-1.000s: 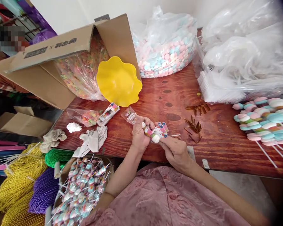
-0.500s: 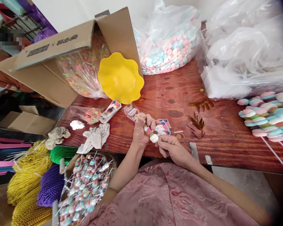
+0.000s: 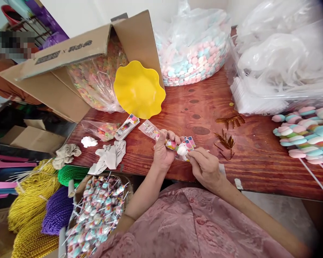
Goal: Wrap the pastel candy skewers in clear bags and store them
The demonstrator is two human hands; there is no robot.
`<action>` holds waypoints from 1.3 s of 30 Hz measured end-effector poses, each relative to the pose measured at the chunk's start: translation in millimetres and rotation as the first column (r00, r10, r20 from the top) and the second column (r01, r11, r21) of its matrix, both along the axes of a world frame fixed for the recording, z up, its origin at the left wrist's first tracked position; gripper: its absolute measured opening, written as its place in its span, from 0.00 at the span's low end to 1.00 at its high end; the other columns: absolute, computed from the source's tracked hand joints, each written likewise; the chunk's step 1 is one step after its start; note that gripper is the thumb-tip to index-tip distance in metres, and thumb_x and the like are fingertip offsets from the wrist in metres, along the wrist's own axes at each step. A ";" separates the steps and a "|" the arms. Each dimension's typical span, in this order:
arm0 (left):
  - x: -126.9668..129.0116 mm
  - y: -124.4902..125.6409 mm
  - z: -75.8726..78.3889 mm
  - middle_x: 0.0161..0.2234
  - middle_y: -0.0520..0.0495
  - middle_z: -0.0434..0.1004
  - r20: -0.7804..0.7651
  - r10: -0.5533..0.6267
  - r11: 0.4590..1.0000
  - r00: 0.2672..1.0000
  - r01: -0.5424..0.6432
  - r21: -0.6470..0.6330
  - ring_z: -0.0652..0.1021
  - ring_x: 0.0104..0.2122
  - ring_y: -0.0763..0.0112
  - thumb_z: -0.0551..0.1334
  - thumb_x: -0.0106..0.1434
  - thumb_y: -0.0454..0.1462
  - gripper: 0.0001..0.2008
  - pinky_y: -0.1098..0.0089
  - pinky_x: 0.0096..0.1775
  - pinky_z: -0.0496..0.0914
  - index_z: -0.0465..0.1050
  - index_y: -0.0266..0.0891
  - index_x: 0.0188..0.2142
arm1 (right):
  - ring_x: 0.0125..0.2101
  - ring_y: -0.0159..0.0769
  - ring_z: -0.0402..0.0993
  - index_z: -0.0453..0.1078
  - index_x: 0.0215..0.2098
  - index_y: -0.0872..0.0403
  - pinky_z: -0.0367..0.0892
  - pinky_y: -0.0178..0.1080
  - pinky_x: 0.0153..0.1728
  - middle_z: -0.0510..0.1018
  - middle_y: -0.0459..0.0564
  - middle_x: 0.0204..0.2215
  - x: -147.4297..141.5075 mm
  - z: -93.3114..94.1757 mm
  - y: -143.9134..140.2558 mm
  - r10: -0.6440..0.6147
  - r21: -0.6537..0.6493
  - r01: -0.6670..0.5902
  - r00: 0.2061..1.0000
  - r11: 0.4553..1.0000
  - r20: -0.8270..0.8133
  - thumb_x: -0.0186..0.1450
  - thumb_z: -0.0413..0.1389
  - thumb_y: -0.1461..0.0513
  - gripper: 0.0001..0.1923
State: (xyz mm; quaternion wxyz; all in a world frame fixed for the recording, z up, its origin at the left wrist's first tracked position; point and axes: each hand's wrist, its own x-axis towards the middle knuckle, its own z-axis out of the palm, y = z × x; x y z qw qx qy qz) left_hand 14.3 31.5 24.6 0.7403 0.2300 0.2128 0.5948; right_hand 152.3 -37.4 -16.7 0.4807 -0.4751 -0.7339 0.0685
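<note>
Spilling out of a box at the near left, below the table edge, wrapped lollipops lie in a heap, with gold cord, purple cord and green cord bundled left of it. At the near edge of the wooden table both hands meet. Left hand is closed around a candy skewer inside a small clear bag, fingers curled over the top. Right hand pinches narrow at the white end piece of the same skewer, thumb and forefinger together. Small printed cards lie on the table just behind the hands. Left of them: crumpled cloths, a filled packet, a sticker strip. Right: gold twist ties, and finished marshmallow sticks stacked at the far right edge. Farther back, a yellow wavy bowl leans against an open cardboard box holding a bag of coloured cereal rings. Far side: a big bag of pastel marshmallows, and clear bags piled right.
</note>
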 end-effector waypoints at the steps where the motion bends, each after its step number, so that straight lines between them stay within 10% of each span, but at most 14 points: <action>1: 0.7 -0.7 0.6 0.24 0.59 0.64 -0.013 -0.003 1.000 1.000 0.003 0.021 0.71 0.23 0.78 0.72 0.54 0.48 0.24 0.66 0.42 0.73 0.57 0.41 0.28 | 0.28 0.32 0.69 0.70 0.35 0.53 0.63 0.35 0.30 0.74 0.49 0.28 -1.8 2.3 0.1 0.009 -0.050 -0.011 0.999 0.999 -0.032 0.68 0.51 0.67 0.07; 7: -1.2 -4.6 3.9 0.23 0.59 0.64 -0.103 -0.023 0.998 0.994 0.029 0.057 0.72 0.23 0.76 0.70 0.55 0.51 0.25 0.64 0.43 0.74 0.56 0.41 0.27 | 0.20 0.28 0.55 0.60 0.22 0.52 0.53 0.35 0.24 0.62 0.41 0.18 -11.2 17.4 4.8 0.015 -0.507 -0.212 0.931 0.836 -0.365 0.66 0.51 0.57 0.16; 12: -2.7 -7.8 0.5 0.22 0.58 0.64 -0.152 -0.077 0.996 0.985 0.083 0.030 0.74 0.23 0.74 0.68 0.57 0.53 0.25 0.62 0.42 0.75 0.56 0.41 0.27 | 0.18 0.26 0.48 0.55 0.18 0.51 0.47 0.34 0.20 0.55 0.40 0.15 -17.5 23.0 10.9 -0.026 -0.583 -0.491 0.750 0.648 -0.661 0.63 0.52 0.51 0.21; 20: -12.9 4.3 2.5 0.40 0.50 0.79 -0.033 -0.023 0.996 0.999 0.020 -0.090 0.80 0.43 0.63 0.65 0.63 0.44 0.11 0.57 0.49 0.73 0.71 0.44 0.42 | 0.25 0.31 0.64 0.73 0.32 0.53 0.59 0.36 0.30 0.73 0.48 0.23 -10.7 18.7 8.3 -0.116 -0.126 0.108 0.991 0.986 -0.059 0.68 0.52 0.61 0.10; 24: -18.1 12.8 7.7 0.26 0.55 0.75 0.021 0.066 0.975 0.998 -0.060 -0.216 0.78 0.28 0.74 0.61 0.67 0.40 0.08 0.60 0.48 0.74 0.73 0.40 0.33 | 0.26 0.32 0.66 0.73 0.31 0.53 0.59 0.36 0.30 0.74 0.50 0.23 -5.5 11.0 12.0 -0.123 -0.009 0.125 0.984 0.992 0.131 0.68 0.50 0.63 0.11; 29: -15.1 14.9 12.0 0.22 0.56 0.70 0.052 0.144 0.956 0.988 -0.125 -0.265 0.75 0.24 0.76 0.56 0.71 0.45 0.20 0.59 0.47 0.74 0.67 0.39 0.24 | 0.23 0.30 0.65 0.71 0.29 0.53 0.59 0.35 0.29 0.73 0.47 0.22 -8.3 9.7 14.5 -0.011 -0.245 -0.010 0.997 0.970 -0.082 0.68 0.50 0.60 0.11; 35: -20.3 17.3 10.9 0.22 0.57 0.67 0.060 0.183 0.953 0.981 -0.162 -0.254 0.73 0.24 0.78 0.57 0.69 0.50 0.22 0.62 0.46 0.75 0.64 0.39 0.23 | 0.17 0.27 0.54 0.61 0.21 0.52 0.49 0.33 0.20 0.60 0.40 0.14 -8.1 8.2 13.9 -0.008 -0.617 -0.304 0.893 0.726 -0.449 0.67 0.50 0.54 0.18; 39: -23.8 17.7 7.1 0.22 0.56 0.67 0.053 0.142 0.943 0.988 -0.119 -0.310 0.73 0.24 0.76 0.57 0.68 0.52 0.23 0.58 0.46 0.75 0.64 0.39 0.23 | 0.19 0.28 0.56 0.64 0.24 0.52 0.52 0.34 0.23 0.63 0.41 0.17 -5.4 7.5 11.5 -0.031 -0.547 -0.148 0.952 0.824 -0.305 0.67 0.49 0.56 0.15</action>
